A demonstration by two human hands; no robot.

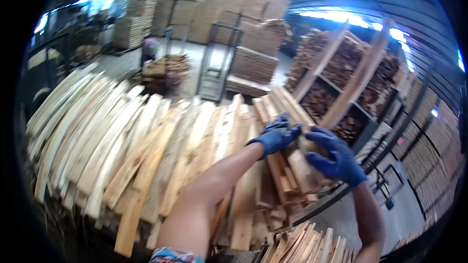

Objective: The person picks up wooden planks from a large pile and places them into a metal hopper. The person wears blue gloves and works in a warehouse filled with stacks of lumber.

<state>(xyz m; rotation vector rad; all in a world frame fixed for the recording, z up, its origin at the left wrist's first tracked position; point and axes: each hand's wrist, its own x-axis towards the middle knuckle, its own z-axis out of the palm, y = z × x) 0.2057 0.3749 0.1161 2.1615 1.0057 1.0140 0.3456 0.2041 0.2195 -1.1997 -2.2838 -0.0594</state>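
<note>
1) Blue-gloved right hand (336, 158): fingers spread apart beside the narrow tan wooden boards (301, 171); I can't tell whether they touch
2) Blue-gloved left hand (277, 135): fingers over those boards, grip unclear from here
3) The boards lie stacked at the right end of a long row of pale wooden planks (155, 165)
4) Beyond, tall brown wood stacks (253, 63)

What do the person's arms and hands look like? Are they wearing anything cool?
Yes! The left hand and right hand both wear blue gloves that cover the fingers and end at the wrist. The forearms are bare. By the left arm, a bit of patterned sleeve shows blue, white and red. No right sleeve can be seen.
</note>
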